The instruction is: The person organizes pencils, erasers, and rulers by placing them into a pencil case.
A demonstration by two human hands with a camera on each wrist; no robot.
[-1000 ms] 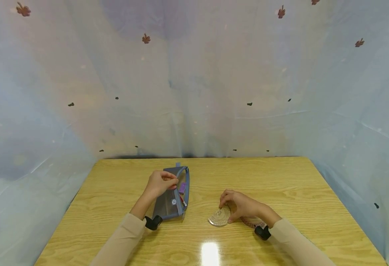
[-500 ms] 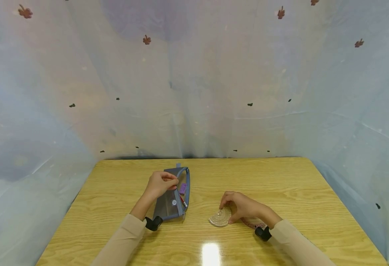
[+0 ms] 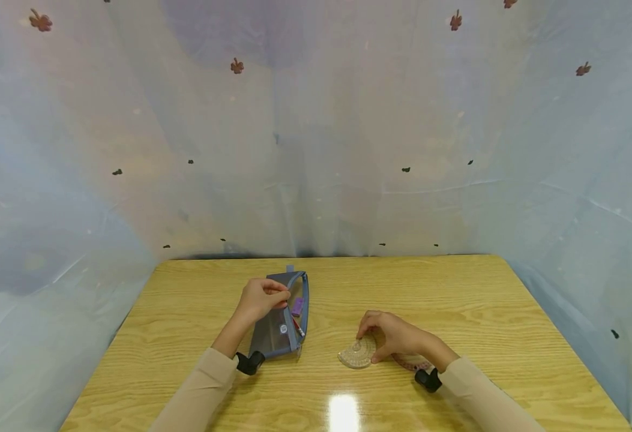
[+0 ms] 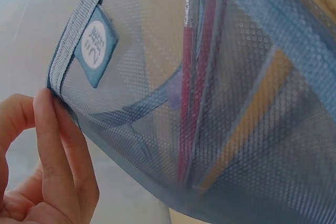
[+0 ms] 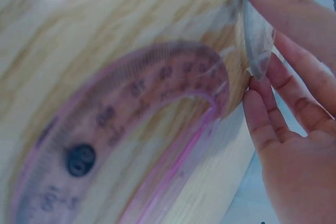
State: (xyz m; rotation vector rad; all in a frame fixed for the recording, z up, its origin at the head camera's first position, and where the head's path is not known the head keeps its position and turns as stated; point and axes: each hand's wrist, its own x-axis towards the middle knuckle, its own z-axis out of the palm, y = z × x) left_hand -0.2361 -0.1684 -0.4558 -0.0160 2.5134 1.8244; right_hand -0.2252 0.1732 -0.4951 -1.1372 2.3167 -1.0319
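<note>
My left hand (image 3: 261, 297) pinches the rim of a blue-grey mesh pencil case (image 3: 272, 336), whose zip side gapes towards the right. Inside lie a red pencil (image 4: 187, 72) with a white eraser tip, a yellow strip (image 4: 247, 116) seen through the mesh, and a small purple block (image 3: 297, 306). My right hand (image 3: 394, 333) grips a clear protractor (image 3: 356, 356) between thumb and fingers, low over the table. Under the right wrist a pink see-through protractor (image 5: 173, 59) lies on the wood, partly hidden in the head view.
The wooden table (image 3: 197, 336) runs back to a pale patterned curtain (image 3: 337, 150), which also hangs at both sides. Black wrist cameras (image 3: 249, 362) sit on both wrists. A bright glare patch shows at the table's front.
Both hands keep their holds and places on the pencil case and the clear protractor. Only a slight shift of the head view shows.
</note>
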